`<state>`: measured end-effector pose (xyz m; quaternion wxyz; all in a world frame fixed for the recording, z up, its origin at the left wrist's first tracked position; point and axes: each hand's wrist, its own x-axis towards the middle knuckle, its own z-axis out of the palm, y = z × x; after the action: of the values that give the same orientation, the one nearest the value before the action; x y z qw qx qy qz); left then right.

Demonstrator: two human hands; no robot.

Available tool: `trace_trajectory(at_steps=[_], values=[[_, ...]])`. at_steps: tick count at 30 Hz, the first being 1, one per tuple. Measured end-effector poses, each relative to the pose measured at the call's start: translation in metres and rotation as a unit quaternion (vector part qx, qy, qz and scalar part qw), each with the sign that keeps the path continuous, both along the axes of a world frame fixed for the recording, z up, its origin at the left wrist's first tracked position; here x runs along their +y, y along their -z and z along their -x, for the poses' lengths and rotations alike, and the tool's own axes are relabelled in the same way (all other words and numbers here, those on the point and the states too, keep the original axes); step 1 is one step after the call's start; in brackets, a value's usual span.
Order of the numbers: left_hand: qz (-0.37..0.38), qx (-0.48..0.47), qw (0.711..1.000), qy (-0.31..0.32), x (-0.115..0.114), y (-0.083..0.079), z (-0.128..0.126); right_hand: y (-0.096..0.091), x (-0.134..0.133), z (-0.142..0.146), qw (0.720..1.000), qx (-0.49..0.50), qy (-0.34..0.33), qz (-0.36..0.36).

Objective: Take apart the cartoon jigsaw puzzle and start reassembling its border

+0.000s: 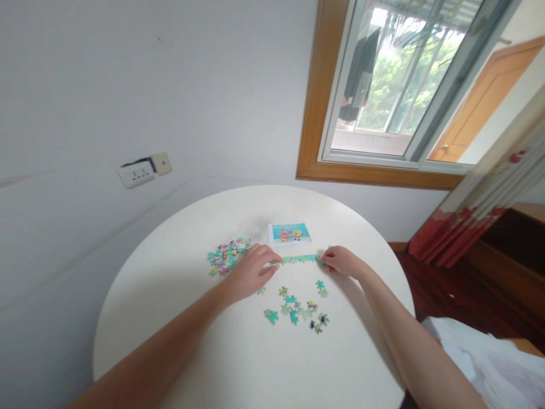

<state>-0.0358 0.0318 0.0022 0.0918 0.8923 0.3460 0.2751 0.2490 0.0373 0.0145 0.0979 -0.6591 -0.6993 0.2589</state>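
Note:
A narrow strip of joined green jigsaw puzzle pieces [300, 258] lies across the white table. My left hand [254, 270] is closed at its left end, thumb and forefinger pinched there. At the opposite end my right hand [340, 261] pinches the strip with its fingertips, which partly hide the pieces under them. Just beyond the strip lies a small picture card or box [290, 233] with cartoon figures on a teal ground. A pile of loose puzzle pieces [227, 255] sits beside my left hand, partly covered by it. Nearer to me are several scattered pieces [293, 309].
The round white table [170, 318] stands close to a wall with a socket [138, 173]. A wood-framed window [383, 85] is at the upper right, beside a red and cream curtain [481, 193]. White plastic bags [489, 358] lie right of the table.

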Motion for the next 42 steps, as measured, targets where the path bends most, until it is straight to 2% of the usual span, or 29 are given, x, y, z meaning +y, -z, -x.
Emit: trace_trajectory(at_steps=[9, 18, 29, 42], values=[[0.0, 0.006, 1.0, -0.005, 0.002, 0.002, 0.001, -0.002, 0.001, 0.002, 0.999, -0.031, -0.007, -0.009], [0.005, 0.005, 1.0, 0.001, 0.003, 0.003, 0.001, -0.005, -0.001, -0.006, 1.0, -0.01, -0.009, 0.009], [0.007, 0.015, 1.0, 0.001, 0.003, 0.002, 0.001, -0.009, -0.005, 0.005, 0.999, -0.034, -0.006, 0.002], [0.005, 0.014, 1.0, 0.008, 0.004, 0.003, 0.001, -0.008, -0.004, 0.004, 0.999, -0.035, -0.004, 0.0]])
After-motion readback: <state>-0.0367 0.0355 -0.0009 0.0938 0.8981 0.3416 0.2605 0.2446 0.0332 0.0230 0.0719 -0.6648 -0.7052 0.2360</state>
